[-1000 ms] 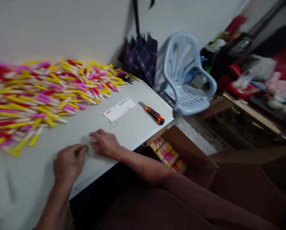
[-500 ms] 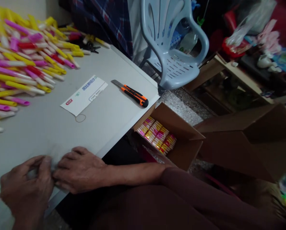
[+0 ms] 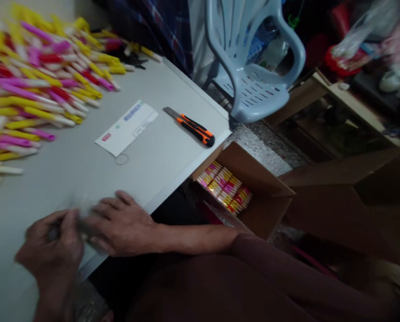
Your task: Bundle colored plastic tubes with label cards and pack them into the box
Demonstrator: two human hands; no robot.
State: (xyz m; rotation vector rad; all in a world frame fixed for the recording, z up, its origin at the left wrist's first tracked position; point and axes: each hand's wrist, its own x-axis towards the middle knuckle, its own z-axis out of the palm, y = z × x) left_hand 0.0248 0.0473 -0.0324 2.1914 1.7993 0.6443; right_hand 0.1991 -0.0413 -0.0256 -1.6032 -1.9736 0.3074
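Note:
My left hand [image 3: 57, 243] is at the lower left over the table, its thumb and index finger closed in a pinch. Close beside it, my right hand [image 3: 122, 223] has its fingers curled, with the tips smeared by motion. A pale, see-through blur shows between the fingertips of both hands, too indistinct to name. Beyond the hands, a white printed card [image 3: 128, 127] lies on the table beside a thin loop [image 3: 121, 159], perhaps a rubber band. An orange and black utility knife [image 3: 189, 126] lies to the right with its blade out.
A heap of yellow, pink, red and white plastic tubes [image 3: 52, 85] covers the table's [image 3: 146, 179] far left. Below the right edge stands an open cardboard box [image 3: 263, 210] with bundled tubes [image 3: 225, 185]. A blue plastic chair [image 3: 257, 85] and another carton [image 3: 337, 210] stand beyond.
The whole view has shifted, so the table's things appear a little further right. Both hands stay close together, and their fingertips are more blurred now.

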